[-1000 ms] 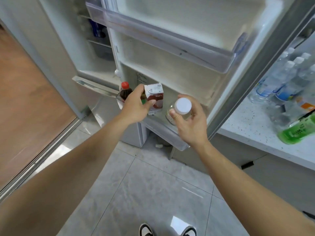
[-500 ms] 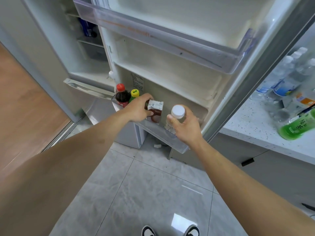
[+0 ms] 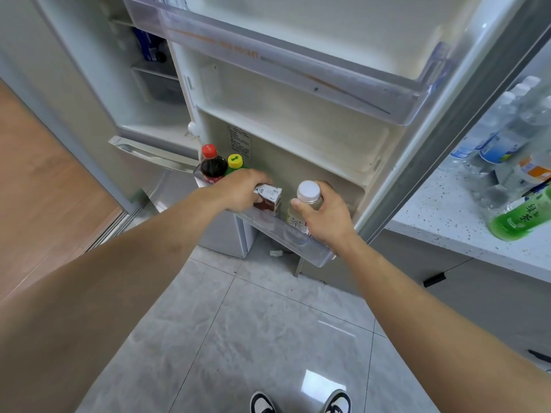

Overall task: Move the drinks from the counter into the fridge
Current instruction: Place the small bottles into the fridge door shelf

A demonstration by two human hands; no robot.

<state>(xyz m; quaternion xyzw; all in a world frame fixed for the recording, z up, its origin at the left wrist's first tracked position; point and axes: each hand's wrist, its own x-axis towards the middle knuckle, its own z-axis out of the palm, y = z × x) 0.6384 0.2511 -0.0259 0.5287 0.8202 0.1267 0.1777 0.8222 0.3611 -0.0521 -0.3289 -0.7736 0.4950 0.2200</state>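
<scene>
Placement step — left hand (image 3: 241, 189) grips the carton (image 3: 268, 198), right hand (image 3: 325, 213) grips the white-capped bottle (image 3: 307, 201), both in the door shelf (image 3: 298, 239). Next, probably, letting go — more bottles (image 3: 507, 135) wait on the counter (image 3: 441, 222)

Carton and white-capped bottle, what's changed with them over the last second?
Both went down into the lower door shelf: the left hand lowered the carton beside the green bottle, and the right hand lowered the white-capped bottle next to it. Both hands still grip them. The cola bottle and the drinks on the counter stayed put.
</scene>
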